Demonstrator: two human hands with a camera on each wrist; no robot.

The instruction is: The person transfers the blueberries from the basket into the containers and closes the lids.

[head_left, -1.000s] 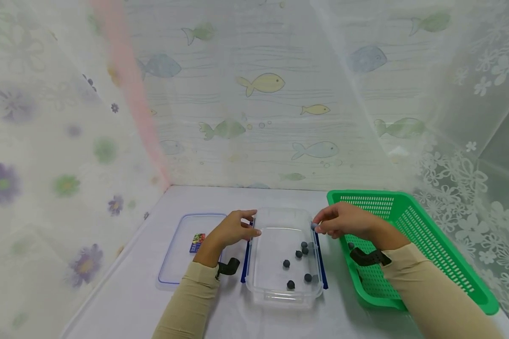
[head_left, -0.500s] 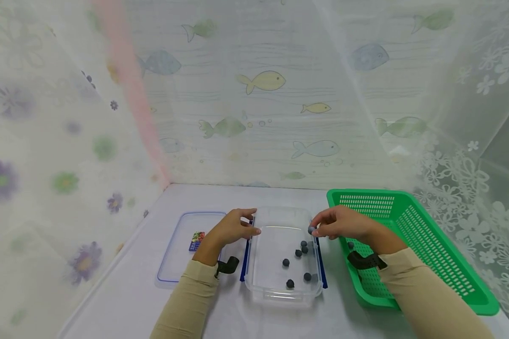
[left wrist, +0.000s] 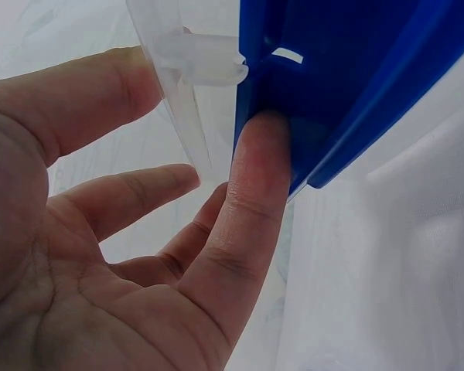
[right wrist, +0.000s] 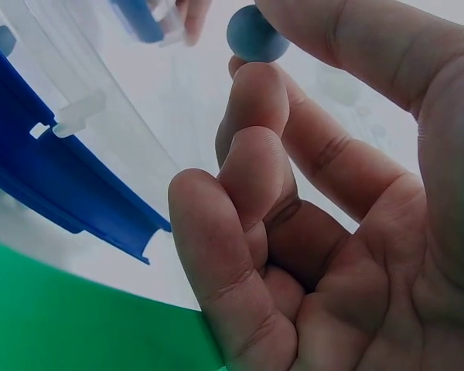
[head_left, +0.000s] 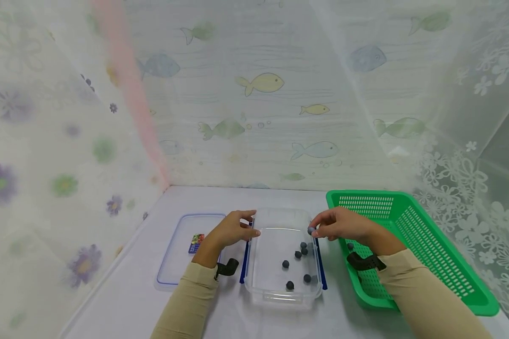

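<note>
In the head view, a clear plastic food container point(head_left: 275, 263) with blue side latches stands at the middle of the table, several blueberries point(head_left: 285, 264) inside. My left hand point(head_left: 234, 228) holds its left side near the far end. The left wrist view has the thumb against the clear wall and a finger point(left wrist: 263, 154) touching the blue latch point(left wrist: 356, 77). My right hand point(head_left: 343, 223) pinches one blueberry point(right wrist: 257, 35) between thumb and index finger, over the container's right rim. Its other fingers point(right wrist: 209, 232) are curled in.
A green basket point(head_left: 445, 249) stands right of the container, partly under the right forearm, with a blueberry point(head_left: 350, 246) near its left wall. The container's blue-edged lid point(head_left: 174, 254) lies at the left, bearing a fruit label point(head_left: 196, 243). A patterned curtain point(head_left: 254, 108) hangs behind.
My right hand has moved slightly left and nearer with its blueberry, to just over the container's rim, and then stayed there. The left hand keeps its place on the container.
</note>
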